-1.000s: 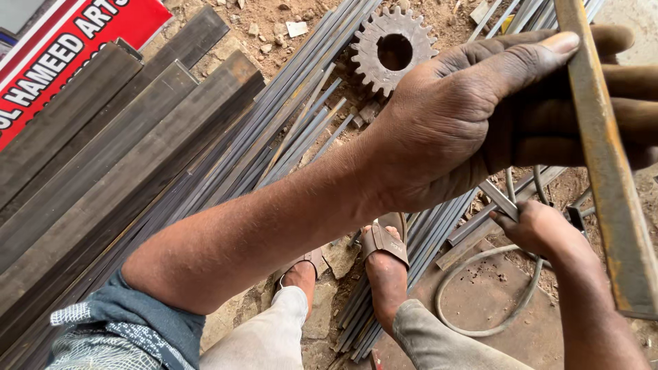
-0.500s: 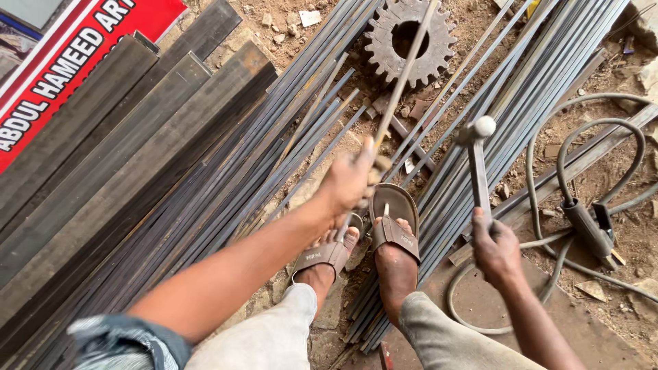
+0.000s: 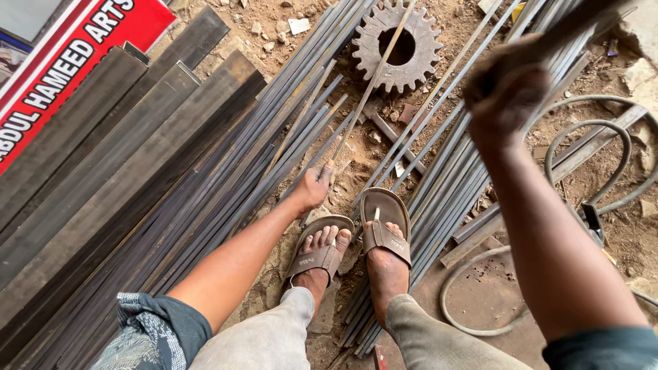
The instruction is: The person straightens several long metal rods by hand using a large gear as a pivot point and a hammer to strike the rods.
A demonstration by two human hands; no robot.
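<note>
Head view: left hand (image 3: pixel 314 186) clamps thin rod (image 3: pixel 375 77); right hand (image 3: pixel 504 89) fisted on blurred tool handle (image 3: pixel 572 22).

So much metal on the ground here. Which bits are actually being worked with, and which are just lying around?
In hand:
- thin rod, gripped low by the left hand
- blurred tool handle, raised in the right hand

Lying about:
- gear wheel
- flat bars
- rod bundles
- hose
- red signboard

sleeves (image 3: pixel 161 329): rolled dark blue-grey | trousers (image 3: pixel 274 339): light grey | sandals (image 3: pixel 385 226): brown thong | arms bare
</note>
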